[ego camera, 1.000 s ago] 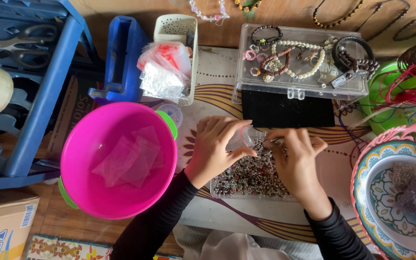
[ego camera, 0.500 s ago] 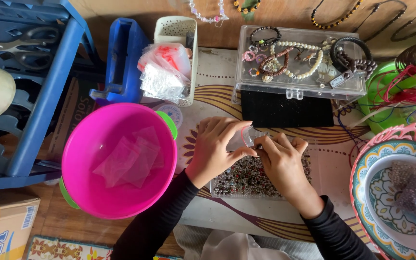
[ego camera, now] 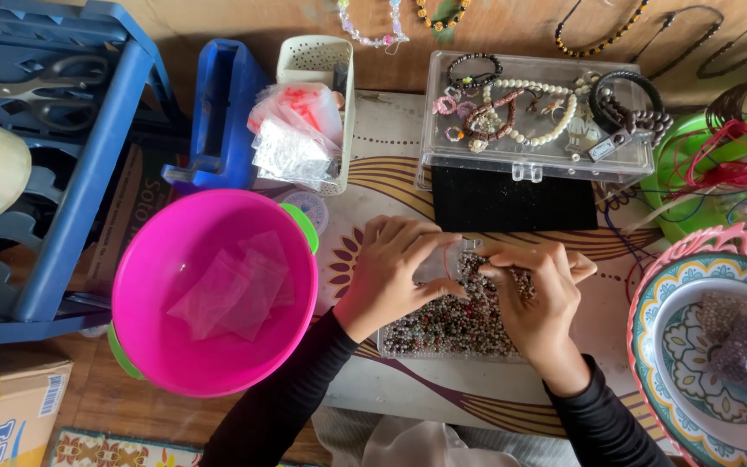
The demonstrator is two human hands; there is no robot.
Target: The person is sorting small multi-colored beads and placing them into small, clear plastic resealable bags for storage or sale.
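Observation:
My left hand (ego camera: 395,272) and my right hand (ego camera: 533,290) meet over a clear tray of small mixed-colour beads (ego camera: 451,329). Between them both hands pinch a small clear plastic bag (ego camera: 443,264) by its edges. The right hand's fingertips sit just above the beads. Black sleeves cover both forearms.
A pink bowl (ego camera: 166,355) with clear bags lies at the left. Behind are a clear jewellery box (ego camera: 538,117), a black pad (ego camera: 512,203), a white basket of bags (ego camera: 304,130) and a blue rack with scissors (ego camera: 45,86). A patterned plate (ego camera: 667,346) with bagged beads sits right.
My right hand has moved left and down over the bead tray, closing in on the left hand and the small bag.

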